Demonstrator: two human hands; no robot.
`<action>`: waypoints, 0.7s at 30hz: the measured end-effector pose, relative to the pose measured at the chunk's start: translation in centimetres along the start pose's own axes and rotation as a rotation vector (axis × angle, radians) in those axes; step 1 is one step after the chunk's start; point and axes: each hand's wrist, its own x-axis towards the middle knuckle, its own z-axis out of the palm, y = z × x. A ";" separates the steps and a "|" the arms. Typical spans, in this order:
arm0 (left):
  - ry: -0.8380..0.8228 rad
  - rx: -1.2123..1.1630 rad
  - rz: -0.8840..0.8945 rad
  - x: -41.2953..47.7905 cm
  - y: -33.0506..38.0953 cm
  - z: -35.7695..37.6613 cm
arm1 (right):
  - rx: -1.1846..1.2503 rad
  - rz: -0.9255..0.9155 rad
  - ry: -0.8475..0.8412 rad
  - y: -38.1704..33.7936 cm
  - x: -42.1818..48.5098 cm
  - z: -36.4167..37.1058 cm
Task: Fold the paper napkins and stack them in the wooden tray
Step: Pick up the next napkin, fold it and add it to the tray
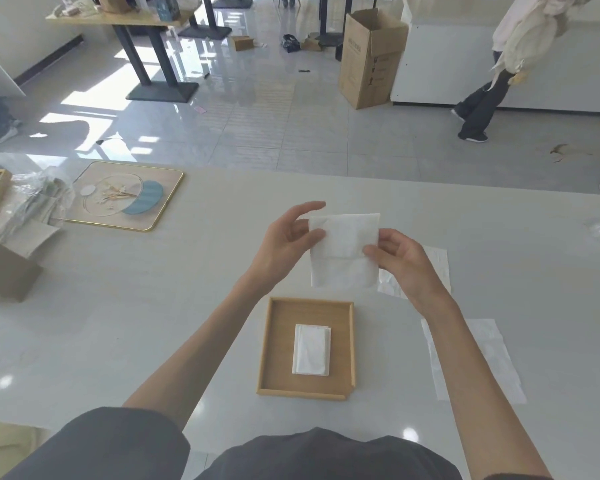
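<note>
Both hands, left and right, pinch a half-folded white paper napkin above the light wooden tray; likely another fold comes next.

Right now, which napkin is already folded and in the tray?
The small folded napkin inside the wooden tray; another is held in the air, and two lie flat on the table.

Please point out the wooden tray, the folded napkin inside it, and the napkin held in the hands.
wooden tray (351, 344): head view, on its right wall.
folded napkin (311, 350): head view, on its top centre.
held napkin (343, 252): head view, on its middle, between both hands.
</note>
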 end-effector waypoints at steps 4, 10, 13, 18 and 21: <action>-0.026 -0.119 -0.088 -0.5 -1.1 -0.2 | -0.018 -0.036 0.049 -0.5 0.5 0.3; -0.024 -0.069 -0.093 -1.1 -1.5 0.0 | 0.034 -0.011 0.023 -0.7 0.6 0.2; -0.005 -0.033 -0.061 -0.9 -1.3 0.0 | 0.024 0.021 -0.056 -0.5 0.4 0.1; -0.082 -0.030 -0.094 -0.9 -0.9 0.0 | 0.033 0.001 -0.003 -0.2 0.5 0.3; -0.082 -0.017 -0.101 -0.8 -0.9 0.2 | 0.016 -0.006 0.012 -0.4 0.6 0.2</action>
